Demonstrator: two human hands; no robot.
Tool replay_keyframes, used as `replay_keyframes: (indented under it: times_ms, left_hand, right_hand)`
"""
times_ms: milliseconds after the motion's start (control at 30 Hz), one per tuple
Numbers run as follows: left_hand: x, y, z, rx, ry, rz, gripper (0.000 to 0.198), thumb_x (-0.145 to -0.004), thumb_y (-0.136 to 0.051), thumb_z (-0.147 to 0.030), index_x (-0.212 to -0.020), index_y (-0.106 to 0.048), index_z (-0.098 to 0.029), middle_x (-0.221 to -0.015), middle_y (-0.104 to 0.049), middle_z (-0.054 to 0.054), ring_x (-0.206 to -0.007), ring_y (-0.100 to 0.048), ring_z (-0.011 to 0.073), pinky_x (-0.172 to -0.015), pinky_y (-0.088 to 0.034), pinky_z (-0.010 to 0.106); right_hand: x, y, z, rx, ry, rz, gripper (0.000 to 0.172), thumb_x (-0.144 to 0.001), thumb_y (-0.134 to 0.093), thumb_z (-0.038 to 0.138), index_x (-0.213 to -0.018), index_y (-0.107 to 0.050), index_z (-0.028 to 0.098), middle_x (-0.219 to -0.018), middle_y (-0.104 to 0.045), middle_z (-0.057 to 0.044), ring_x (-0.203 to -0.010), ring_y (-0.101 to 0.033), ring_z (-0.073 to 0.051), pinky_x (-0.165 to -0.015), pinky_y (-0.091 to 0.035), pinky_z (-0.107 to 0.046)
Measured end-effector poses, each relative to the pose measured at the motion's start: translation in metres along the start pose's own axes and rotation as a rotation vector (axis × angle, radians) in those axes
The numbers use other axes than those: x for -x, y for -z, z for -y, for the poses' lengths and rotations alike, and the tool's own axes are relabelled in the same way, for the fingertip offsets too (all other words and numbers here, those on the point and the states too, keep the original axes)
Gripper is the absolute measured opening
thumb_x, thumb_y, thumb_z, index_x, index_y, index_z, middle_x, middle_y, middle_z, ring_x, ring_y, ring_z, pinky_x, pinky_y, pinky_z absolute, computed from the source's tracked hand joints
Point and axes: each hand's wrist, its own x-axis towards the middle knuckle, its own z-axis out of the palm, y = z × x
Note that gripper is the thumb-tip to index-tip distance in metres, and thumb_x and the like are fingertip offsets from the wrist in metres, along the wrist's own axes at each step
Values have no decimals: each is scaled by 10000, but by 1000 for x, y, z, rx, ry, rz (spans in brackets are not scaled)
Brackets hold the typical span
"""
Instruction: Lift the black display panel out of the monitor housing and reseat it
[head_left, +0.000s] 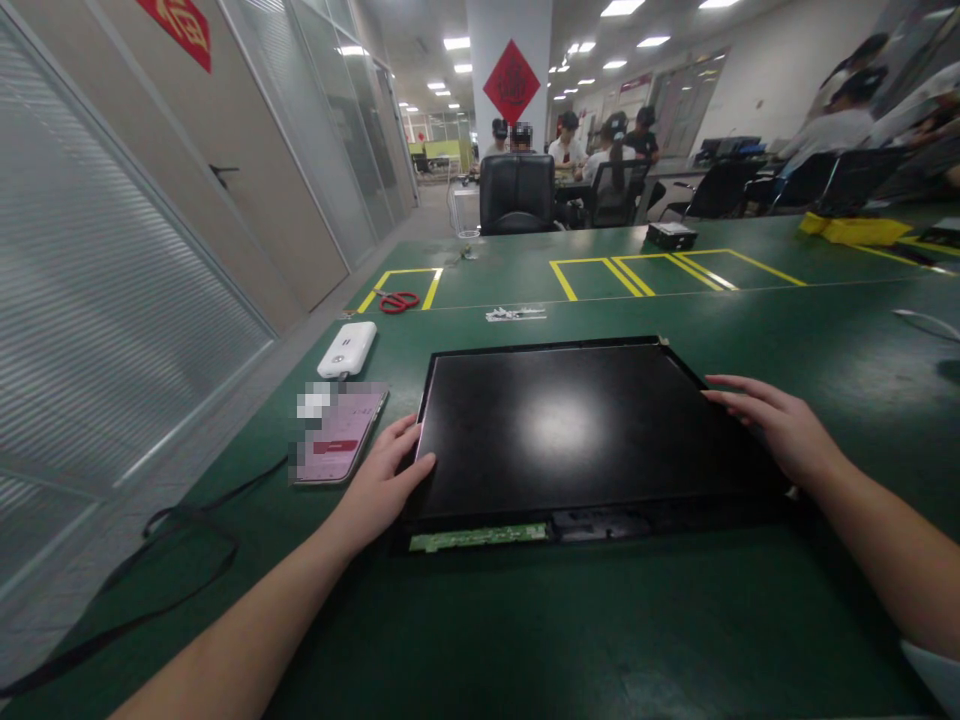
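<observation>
A black flat display panel point(495, 420) lies face up on the green table point(570, 640), a bright reflection at its middle. Along its near edge shows a narrow green circuit board point(480, 537). My left hand point(390, 470) rests against the panel's left edge, thumb on the near left of the frame and fingers along the side. At the right edge is my right hand point(776, 425), its fingers stretched out and touching the rim from outside. Both hands hold the panel between them by its sides.
Left of the panel lie a phone point(345, 430), a white power bank point(348, 350) and a black strap point(187, 515). Red-handled scissors point(398, 301), small white pieces point(516, 314) and a black box point(671, 236) are farther back. People sit beyond the table.
</observation>
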Motion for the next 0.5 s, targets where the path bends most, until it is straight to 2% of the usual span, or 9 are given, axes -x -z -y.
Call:
replay_keyframes:
  times_ms: [167, 367, 500]
  left_hand:
    - [0, -1, -2, -86, -38, -23, 565, -964, -539, -480, -1419, -673, -173, -1621, -493, 167, -1524, -439, 377, -1260, -338, 579]
    - [0, -6, -1, -162, -88, -53, 528, -976, -558, -462, -1391, -683, -161, -1577, -526, 192, -1486, -489, 375, -1245, -366, 575]
    - [-1, -6, -2, -189, -76, -52, 544, -977, -558, -463, -1401, -673, -143, -1577, -521, 202, -1476, -498, 376, -1241, -374, 573]
  right_hand:
    - [-3, 1, -6, -8, -9, 6, 460, -601, -739, 558, -956, -791, 270, -1073, -796, -65, -965, -617, -272, -861, -465, -380]
    - [-2, 0, -6, -44, -44, 5, 500, -587, -768, 543, -1007, -794, 273, -1097, -805, -67, -1102, -665, -313, -994, -492, -412]
    - [-4, 1, -9, -51, -43, 40, 461, -613, -780, 483, -1021, -803, 271, -1077, -817, -73, -1184, -683, -331, -1109, -464, -446]
